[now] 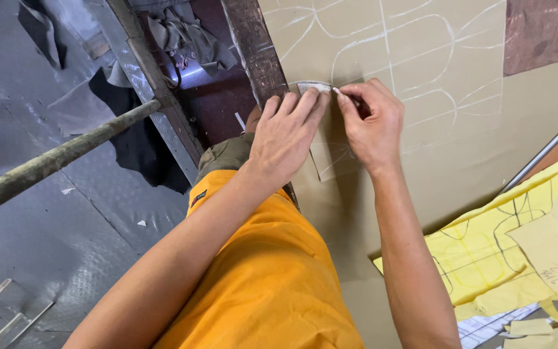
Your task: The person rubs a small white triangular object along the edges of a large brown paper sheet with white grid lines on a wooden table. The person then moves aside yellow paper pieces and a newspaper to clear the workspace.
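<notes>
Your left hand [285, 139] has no closed grip at all — the fingers are spread and pressed flat on a small tan pattern piece [330, 158], pinning it against the big tan sheet [460, 148] that covers the worktop. Fingertips sit on the piece's curved top edge, at about 12 o'clock from your wrist.

Judging by its looks, that pattern piece is thin card or stiff paper: light, flat, prone to sliding on the smooth sheet below, so downward pressure from a flat palm should hold it better than any pinch. Keep the pressing fingers close to the edge being traced; the far corners may lift or swivel otherwise. It likely creases if bent.

Just to the right, your right hand [372, 123] is pinched shut on a small piece of chalk [338, 92] — only its pale tip shows, touching the piece's upper edge right beside your left fingertips. Chalk is brittle, so a short hold near the tip seems sensible.

White chalk outlines [389, 48] already cover the sheet from 12 to 2 o'clock of your hands. The sheet itself looks soft and limp, like leather or fabric, and probably drags under a hard stroke.

Far right, at 4 o'clock, yellow pattern pieces [485, 252] lie in a loose heap, well apart from your hands. At 9 o'clock, off the worktop, a rough pole [53, 161] crosses above the grey floor [66, 245].
</notes>
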